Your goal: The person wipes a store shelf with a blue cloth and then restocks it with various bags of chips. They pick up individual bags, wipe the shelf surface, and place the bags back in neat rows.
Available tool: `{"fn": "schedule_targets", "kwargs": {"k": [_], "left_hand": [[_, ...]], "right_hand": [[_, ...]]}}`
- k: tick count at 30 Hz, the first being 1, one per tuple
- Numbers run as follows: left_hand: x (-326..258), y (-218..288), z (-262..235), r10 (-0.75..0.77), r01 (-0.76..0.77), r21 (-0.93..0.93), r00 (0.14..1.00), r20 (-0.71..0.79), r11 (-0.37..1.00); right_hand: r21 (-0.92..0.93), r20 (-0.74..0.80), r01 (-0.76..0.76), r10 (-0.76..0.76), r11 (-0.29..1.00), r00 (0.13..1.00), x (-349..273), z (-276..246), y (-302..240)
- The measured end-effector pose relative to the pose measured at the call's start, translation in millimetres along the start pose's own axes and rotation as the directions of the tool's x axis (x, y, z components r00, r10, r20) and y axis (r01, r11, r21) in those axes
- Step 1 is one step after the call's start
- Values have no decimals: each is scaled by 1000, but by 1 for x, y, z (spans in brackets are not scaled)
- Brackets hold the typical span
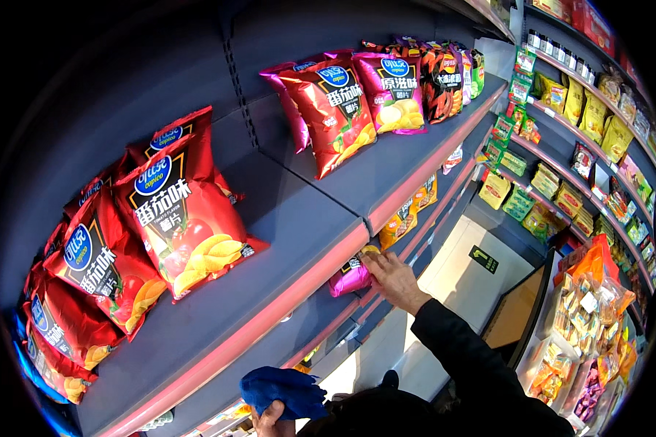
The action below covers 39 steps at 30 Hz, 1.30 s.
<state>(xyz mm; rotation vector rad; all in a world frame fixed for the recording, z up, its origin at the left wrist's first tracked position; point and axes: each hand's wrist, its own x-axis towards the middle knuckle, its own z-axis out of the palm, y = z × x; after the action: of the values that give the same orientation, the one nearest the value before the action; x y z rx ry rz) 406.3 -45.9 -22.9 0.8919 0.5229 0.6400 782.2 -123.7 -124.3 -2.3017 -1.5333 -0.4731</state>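
Observation:
My left hand (272, 422), low in the view, is closed around a bunched blue cloth (284, 392). My right hand (395, 281) reaches out in a dark sleeve to a shelf below the large grey shelf. Its fingers are closed on the top of a purple chip bag (350, 278), which the upper shelf edge partly covers. Above, on the grey shelf (270, 218), several red chip bags (189, 218) stand leaning at the left. Farther along are another red chip bag (332, 109) and a purple-pink chip bag (392, 91).
Orange snack bags (399, 224) sit on the lower shelf beyond my right hand. A red-pink shelf edge (270, 320) runs across in front of me. To the right are bins of wrapped snacks (587, 313) and a far rack with yellow bags (594, 116). A green floor sign (483, 259) lies on pale tiles.

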Motion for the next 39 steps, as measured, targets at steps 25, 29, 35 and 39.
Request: {"fn": "schedule_targets", "kwargs": {"k": [25,29,35,39], "left_hand": [[9,-6,11,-58,58,0,997,52,998],[9,-8,8,-56,55,9,997,48,998],[9,-8,10,-60,59,7,998,32,998],[9,-6,13,-53,53,5,997,49,999]], "right_hand": [[5,118,-46,45,999,992,6,23,4],[29,118,-47,43,998,992,7,21,4],[70,86,-35,29,997,996,8,19,3],[76,61,-28,23,997,998,7,22,5]]}}
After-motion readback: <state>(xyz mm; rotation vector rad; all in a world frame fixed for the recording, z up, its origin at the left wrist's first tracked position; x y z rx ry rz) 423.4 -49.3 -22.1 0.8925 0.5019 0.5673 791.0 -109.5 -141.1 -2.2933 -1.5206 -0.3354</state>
